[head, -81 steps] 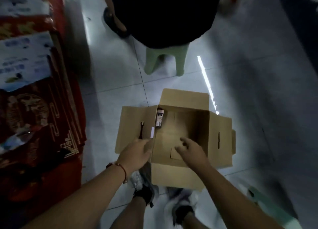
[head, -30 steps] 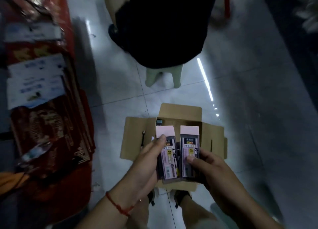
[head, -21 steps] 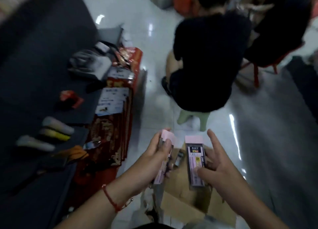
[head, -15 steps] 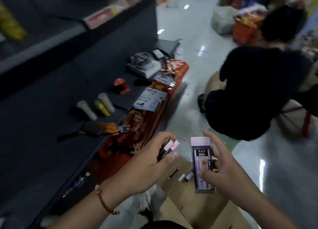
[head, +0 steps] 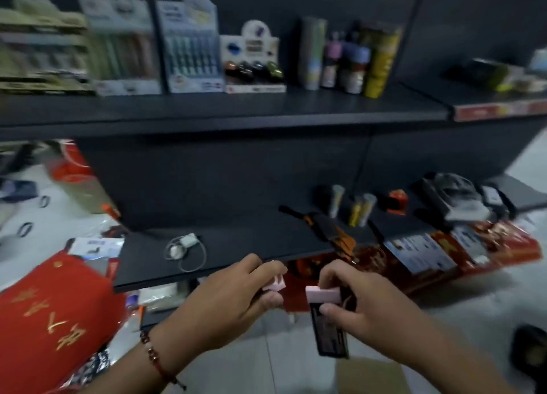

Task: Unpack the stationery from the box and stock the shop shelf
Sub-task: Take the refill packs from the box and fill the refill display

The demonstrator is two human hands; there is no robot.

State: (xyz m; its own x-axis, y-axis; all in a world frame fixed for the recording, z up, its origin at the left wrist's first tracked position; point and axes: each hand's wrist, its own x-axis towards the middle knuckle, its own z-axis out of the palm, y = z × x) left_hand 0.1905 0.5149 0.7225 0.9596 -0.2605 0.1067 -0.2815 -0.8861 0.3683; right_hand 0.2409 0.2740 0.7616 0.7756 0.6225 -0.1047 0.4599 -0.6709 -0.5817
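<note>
Shop: dark shelf (head: 266, 109) w/ boxed pen displays (head: 189, 47)

a dark lower shelf (head: 236, 240) carries a coiled white charger (head: 182, 247), upright tubes (head: 359, 208) and a red item (head: 396, 201).

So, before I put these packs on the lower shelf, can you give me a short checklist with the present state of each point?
1. Left hand holds its pink-topped stationery pack: ok, fingers curled round it.
2. Right hand holds the dark pink-topped pack: ok, pinched near its top.
3. Bare space on the lower black shelf board: ok, free just ahead of the hands.
4. White coiled cable with plug out of the way: not ok, it lies on that board to the left.
5. Pack labels facing outward: cannot tell, the picture is blurred.
</note>
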